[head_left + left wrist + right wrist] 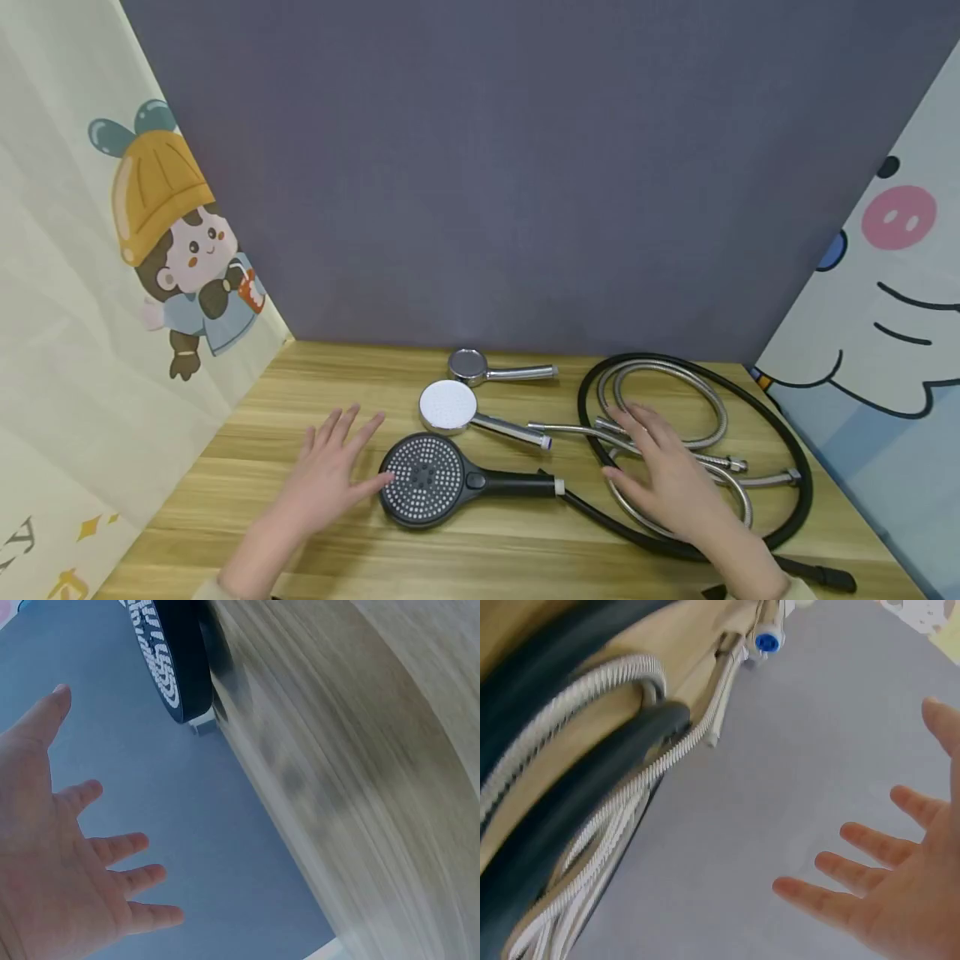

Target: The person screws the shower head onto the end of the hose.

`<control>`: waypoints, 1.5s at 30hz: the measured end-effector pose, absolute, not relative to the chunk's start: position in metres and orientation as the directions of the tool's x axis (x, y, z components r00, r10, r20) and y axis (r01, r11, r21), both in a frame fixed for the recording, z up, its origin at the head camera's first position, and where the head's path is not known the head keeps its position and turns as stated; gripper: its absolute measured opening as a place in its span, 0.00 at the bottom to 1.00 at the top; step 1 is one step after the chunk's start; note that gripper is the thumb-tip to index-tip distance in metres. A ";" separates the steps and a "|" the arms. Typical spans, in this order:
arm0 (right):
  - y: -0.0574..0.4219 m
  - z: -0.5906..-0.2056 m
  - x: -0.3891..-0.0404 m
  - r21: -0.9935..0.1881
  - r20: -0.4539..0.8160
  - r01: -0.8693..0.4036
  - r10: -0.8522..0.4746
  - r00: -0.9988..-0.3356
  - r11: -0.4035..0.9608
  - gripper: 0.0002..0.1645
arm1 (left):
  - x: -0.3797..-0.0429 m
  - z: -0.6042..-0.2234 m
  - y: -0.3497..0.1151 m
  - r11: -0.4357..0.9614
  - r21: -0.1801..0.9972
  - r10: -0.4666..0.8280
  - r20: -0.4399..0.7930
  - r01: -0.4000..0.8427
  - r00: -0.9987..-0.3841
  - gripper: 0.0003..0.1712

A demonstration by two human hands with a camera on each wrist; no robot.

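Note:
My left hand is spread, fingers straight, its thumb tip overlapping the edge of a black shower head in the head view. In the left wrist view the palm and the shower head stand apart. My right hand, fingers extended, hovers over coiled shower hoses: a black hose and silver metal hoses. The right wrist view shows nothing in that hand. Behind the black shower head lie a white-faced chrome shower head and a smaller chrome shower head, handles pointing right.
All of it lies on a wood-grain table. A grey panel rises at the table's back edge. Walls with cartoon prints flank both sides. The black hose's end reaches toward the front right.

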State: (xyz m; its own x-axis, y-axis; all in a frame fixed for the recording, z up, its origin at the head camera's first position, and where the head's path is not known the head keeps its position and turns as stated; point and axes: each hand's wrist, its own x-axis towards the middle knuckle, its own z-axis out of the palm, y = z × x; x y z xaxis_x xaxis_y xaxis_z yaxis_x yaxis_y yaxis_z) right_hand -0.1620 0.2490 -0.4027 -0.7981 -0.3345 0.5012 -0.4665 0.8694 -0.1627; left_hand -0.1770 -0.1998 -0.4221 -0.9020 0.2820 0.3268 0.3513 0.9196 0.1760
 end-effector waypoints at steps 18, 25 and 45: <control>0.195 -0.431 -0.177 -0.121 0.462 -0.631 -0.519 -0.719 0.766 0.46 | -0.191 -0.435 -0.190 0.887 0.236 0.333 0.266 0.396 -0.905 0.48; 0.185 -0.435 -0.186 -0.102 0.424 -0.700 -0.606 -0.673 0.707 0.45 | -0.201 -0.438 -0.190 0.838 0.390 0.335 0.183 0.381 -0.924 0.48; 0.180 -0.445 -0.214 -0.019 0.370 -0.844 -0.780 -0.505 0.537 0.37 | -0.224 -0.445 -0.208 0.504 0.845 0.463 -0.091 0.177 -0.882 0.48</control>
State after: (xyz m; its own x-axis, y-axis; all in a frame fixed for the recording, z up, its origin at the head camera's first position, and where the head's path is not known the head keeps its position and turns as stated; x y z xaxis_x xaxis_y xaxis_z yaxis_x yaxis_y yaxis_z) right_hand -0.2141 0.1800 -0.4449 -0.5046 -0.7800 0.3700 -0.8437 0.5365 -0.0195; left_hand -0.2238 -0.2081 -0.4453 -0.8817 0.4629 -0.0909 0.1773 0.5037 0.8455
